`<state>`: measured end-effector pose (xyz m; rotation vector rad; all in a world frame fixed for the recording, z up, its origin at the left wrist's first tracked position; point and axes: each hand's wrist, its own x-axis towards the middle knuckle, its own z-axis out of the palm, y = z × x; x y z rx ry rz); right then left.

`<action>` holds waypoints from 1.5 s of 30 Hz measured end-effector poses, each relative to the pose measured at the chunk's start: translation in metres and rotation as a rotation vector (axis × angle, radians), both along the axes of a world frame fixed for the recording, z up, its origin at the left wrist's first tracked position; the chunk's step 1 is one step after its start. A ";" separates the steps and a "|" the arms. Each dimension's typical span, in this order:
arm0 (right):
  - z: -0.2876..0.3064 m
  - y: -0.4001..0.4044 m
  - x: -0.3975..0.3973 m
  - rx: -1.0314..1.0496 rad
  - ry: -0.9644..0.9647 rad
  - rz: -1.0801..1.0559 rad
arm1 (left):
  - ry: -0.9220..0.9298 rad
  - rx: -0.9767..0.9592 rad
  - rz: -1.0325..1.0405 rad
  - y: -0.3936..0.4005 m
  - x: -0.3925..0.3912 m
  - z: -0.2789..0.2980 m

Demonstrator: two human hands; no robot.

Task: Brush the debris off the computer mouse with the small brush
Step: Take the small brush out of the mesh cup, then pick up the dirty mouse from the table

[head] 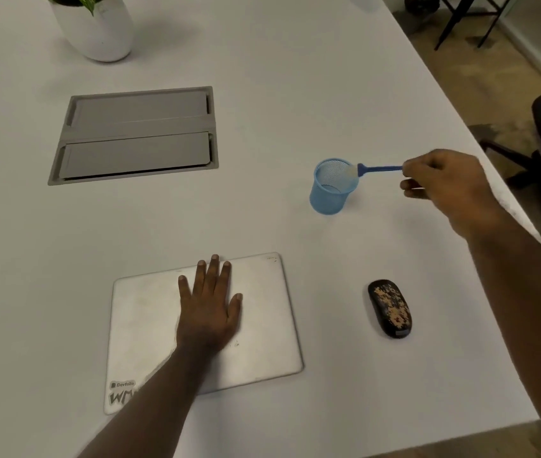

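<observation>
Debris speckled the top of the dark computer mouse, tan flecks over its back, as it lay on the white counter near the front right. From the head camera, the mouse sat untouched, well apart from both hands and roughly between them, nearer the viewer than the right one.

The right hand was raised beyond the mouse, its fingers pinched around the handle end of the small brush. The blue brush lay almost level, its pale bristles reaching left over the rim of a blue mesh cup that stood upright on the counter.

The left hand lay flat and released, fingers spread, palm down on the lid of a closed silver laptop to the left of the mouse. A sticker showed at the laptop's near left corner.

Farther back, a grey cable hatch was set into the counter, and a white plant pot stood at the far left.
</observation>
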<state>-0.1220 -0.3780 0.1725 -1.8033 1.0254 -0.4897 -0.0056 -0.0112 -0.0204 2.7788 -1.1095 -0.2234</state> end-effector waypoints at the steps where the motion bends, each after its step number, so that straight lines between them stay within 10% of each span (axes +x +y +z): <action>1: 0.001 0.003 -0.018 0.174 -0.110 -0.043 | 0.005 0.004 -0.005 0.000 0.000 0.002; 13: -0.092 0.067 -0.180 0.924 -0.299 -0.412 | 0.207 -0.375 -0.017 -0.060 -0.038 0.059; 19: -0.123 0.081 -0.178 0.768 -0.173 -0.482 | 0.573 -0.478 -0.158 -0.125 -0.126 0.063; 28: -0.132 0.088 -0.150 0.466 -0.017 -0.384 | 1.218 -0.402 0.498 -0.177 -0.163 0.053; 45: -0.139 0.088 -0.151 0.518 -0.035 -0.391 | 1.242 -0.505 0.678 -0.211 -0.176 0.042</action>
